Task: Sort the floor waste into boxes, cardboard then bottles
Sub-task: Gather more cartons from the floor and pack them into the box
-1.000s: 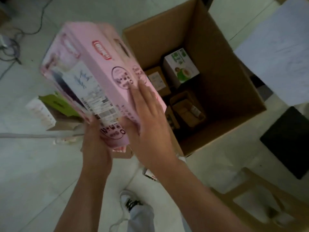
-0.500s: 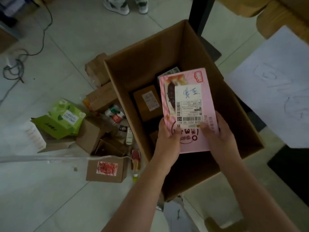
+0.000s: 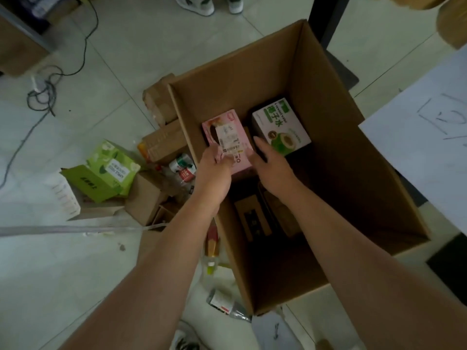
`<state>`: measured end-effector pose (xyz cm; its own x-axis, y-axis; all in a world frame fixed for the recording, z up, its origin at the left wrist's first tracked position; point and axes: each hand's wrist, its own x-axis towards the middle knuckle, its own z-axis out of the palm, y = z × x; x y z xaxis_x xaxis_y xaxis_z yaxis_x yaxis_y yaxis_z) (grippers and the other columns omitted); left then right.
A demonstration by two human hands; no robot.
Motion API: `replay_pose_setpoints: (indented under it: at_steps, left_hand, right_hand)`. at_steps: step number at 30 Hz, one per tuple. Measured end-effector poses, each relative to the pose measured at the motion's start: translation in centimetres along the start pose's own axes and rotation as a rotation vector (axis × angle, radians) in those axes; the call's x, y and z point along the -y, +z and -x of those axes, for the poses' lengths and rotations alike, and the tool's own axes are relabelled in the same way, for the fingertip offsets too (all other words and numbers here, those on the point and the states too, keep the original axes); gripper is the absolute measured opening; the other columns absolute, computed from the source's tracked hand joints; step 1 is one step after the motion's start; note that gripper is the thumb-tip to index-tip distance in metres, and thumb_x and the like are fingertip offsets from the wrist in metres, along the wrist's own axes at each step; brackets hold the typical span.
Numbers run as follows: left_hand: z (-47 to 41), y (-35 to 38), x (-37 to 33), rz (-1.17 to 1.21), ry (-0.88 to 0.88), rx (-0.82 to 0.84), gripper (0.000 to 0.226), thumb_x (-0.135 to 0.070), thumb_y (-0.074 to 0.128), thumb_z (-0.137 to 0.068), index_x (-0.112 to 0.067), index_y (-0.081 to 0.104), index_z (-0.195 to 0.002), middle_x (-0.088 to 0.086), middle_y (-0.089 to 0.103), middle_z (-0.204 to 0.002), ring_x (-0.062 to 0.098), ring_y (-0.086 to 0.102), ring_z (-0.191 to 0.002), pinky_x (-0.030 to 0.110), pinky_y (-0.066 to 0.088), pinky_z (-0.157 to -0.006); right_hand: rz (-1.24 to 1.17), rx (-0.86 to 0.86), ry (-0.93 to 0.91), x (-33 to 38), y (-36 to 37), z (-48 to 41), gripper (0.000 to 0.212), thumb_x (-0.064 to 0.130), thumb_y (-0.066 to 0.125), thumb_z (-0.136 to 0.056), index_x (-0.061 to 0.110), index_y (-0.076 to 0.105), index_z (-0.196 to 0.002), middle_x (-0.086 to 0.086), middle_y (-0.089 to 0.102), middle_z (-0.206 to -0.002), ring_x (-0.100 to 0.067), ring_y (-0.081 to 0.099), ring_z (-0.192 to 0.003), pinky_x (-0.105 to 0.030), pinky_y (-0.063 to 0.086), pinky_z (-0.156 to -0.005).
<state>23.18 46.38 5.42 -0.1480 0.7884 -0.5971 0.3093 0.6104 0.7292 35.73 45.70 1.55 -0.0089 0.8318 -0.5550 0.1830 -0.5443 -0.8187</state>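
Note:
A big open cardboard box (image 3: pixel 328 102) stands on the floor. Inside it a pink carton (image 3: pixel 227 132) with a white label lies at the far left, beside a white and green coconut-water carton (image 3: pixel 280 127). My left hand (image 3: pixel 214 168) reaches into the box and its fingers still hold the pink carton's near end. My right hand (image 3: pixel 273 162) hovers just right of the pink carton, fingers relaxed, holding nothing. Darker brown cartons (image 3: pixel 252 221) lie lower in the box.
Left of the box lie a green carton (image 3: pixel 103 170), brown cartons (image 3: pixel 144 198), a clear bottle with red-green label (image 3: pixel 183 168) and another bottle (image 3: pixel 225 303) near the box corner. A cable (image 3: pixel 43 94) lies far left. Another person's shoes (image 3: pixel 207 3) stand behind.
Both hands carried the pink carton from up near the camera down into the box. It now lies at the bottom left, and my right hand has come off it.

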Motion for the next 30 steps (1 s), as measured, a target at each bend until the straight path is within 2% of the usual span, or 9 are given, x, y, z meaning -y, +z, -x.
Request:
replay_pose_setpoints:
  at_steps: [2, 9, 14, 17, 19, 21, 23, 26, 30]
  left_hand:
    - [0.5, 0.0, 1.0, -0.007, -0.016, 0.026, 0.043, -0.027, 0.051, -0.095, -0.026, 0.049, -0.138, -0.006, 0.058, -0.134, 0.013, 0.055, -0.122, 0.037, 0.043, -0.105]
    - [2.3, -0.8, 3.3, 0.093, -0.011, 0.016, 0.04, -0.018, 0.052, -0.096, -0.022, 0.053, -0.136, -0.005, 0.06, -0.133, 0.008, 0.055, -0.122, 0.03, 0.043, -0.107]
    - [3.9, -3.6, 3.3, 0.189, 0.052, -0.05, 0.04, 0.0, 0.046, -0.097, -0.012, 0.052, -0.134, -0.011, 0.058, -0.116, -0.001, 0.055, -0.105, 0.002, 0.044, -0.075]
    - [4.7, -6.1, 5.0, 0.23, 0.058, -0.132, 0.039, 0.001, 0.047, -0.095, -0.013, 0.052, -0.132, -0.007, 0.059, -0.119, -0.001, 0.058, -0.112, 0.007, 0.044, -0.08]
    - [5.7, -8.4, 7.0, 0.076, 0.121, -0.267, 0.038, -0.008, 0.05, -0.095, -0.021, 0.052, -0.13, -0.007, 0.06, -0.124, 0.0, 0.058, -0.112, 0.015, 0.045, -0.087]
    - [6.3, -11.6, 9.6, -0.05, 0.17, -0.435, 0.044, -0.011, 0.051, -0.091, -0.023, 0.052, -0.133, -0.005, 0.057, -0.131, 0.005, 0.053, -0.115, 0.02, 0.04, -0.095]
    - [6.4, -15.1, 12.6, -0.043, 0.083, -0.53, 0.048, -0.011, 0.05, -0.089, -0.021, 0.051, -0.135, -0.003, 0.054, -0.135, 0.007, 0.048, -0.118, 0.021, 0.037, -0.097]
    - [7.1, -19.6, 17.8, -0.118, -0.175, -0.56, 0.047, -0.015, 0.05, -0.088, -0.019, 0.049, -0.134, 0.006, 0.053, -0.136, 0.025, 0.05, -0.124, 0.037, 0.041, -0.104]
    - [11.9, -22.8, 24.4, -0.187, -0.476, -0.468, 0.04, -0.019, 0.05, -0.09, -0.019, 0.051, -0.13, 0.007, 0.056, -0.131, 0.025, 0.056, -0.115, 0.038, 0.045, -0.098]
  right_hand:
    - [0.007, 0.046, -0.007, -1.0, 1.5, 0.7, 0.049, 0.036, 0.041, -0.103, 0.028, 0.032, -0.151, 0.008, 0.042, -0.148, -0.01, 0.039, -0.135, -0.033, 0.033, -0.113]
    - [-0.044, 0.013, 0.0, -1.9, 3.6, 2.9, 0.046, 0.033, 0.038, -0.104, 0.026, 0.034, -0.15, 0.004, 0.04, -0.151, -0.012, 0.036, -0.137, -0.028, 0.033, -0.11]
    - [-0.051, -0.11, -0.061, -0.1, 4.3, 5.0, 0.043, 0.035, 0.041, -0.103, 0.026, 0.043, -0.145, 0.004, 0.048, -0.146, -0.01, 0.044, -0.133, -0.037, 0.036, -0.114]
    - [-0.105, -0.164, -0.122, 1.4, 5.6, 7.7, 0.033, 0.036, 0.043, -0.102, 0.03, 0.053, -0.134, 0.007, 0.056, -0.137, -0.006, 0.05, -0.127, -0.036, 0.04, -0.111]
    - [-0.182, -0.153, -0.186, 2.2, 6.9, 10.2, 0.019, 0.036, 0.046, -0.102, 0.039, 0.055, -0.118, 0.01, 0.061, -0.128, -0.003, 0.055, -0.121, -0.032, 0.044, -0.106]
    - [-0.268, -0.136, -0.261, 3.0, 8.3, 12.8, 0.017, 0.031, 0.045, -0.103, 0.035, 0.054, -0.116, 0.008, 0.064, -0.123, -0.004, 0.06, -0.117, -0.027, 0.048, -0.098]
    - [-0.342, -0.107, -0.322, 3.6, 9.8, 14.9, 0.021, 0.025, 0.042, -0.104, 0.023, 0.053, -0.122, 0.002, 0.065, -0.121, -0.008, 0.062, -0.115, -0.025, 0.051, -0.095]
    - [-0.312, -0.064, -0.344, 3.7, 13.1, 17.1, 0.032, 0.023, 0.038, -0.105, 0.011, 0.047, -0.134, -0.006, 0.064, -0.125, -0.015, 0.062, -0.117, -0.032, 0.049, -0.101]
    - [-0.233, 0.001, -0.193, 1.9, 19.1, 18.7, 0.028, 0.025, 0.038, -0.105, 0.016, 0.052, -0.127, -0.005, 0.067, -0.121, -0.015, 0.065, -0.113, -0.035, 0.05, -0.099]
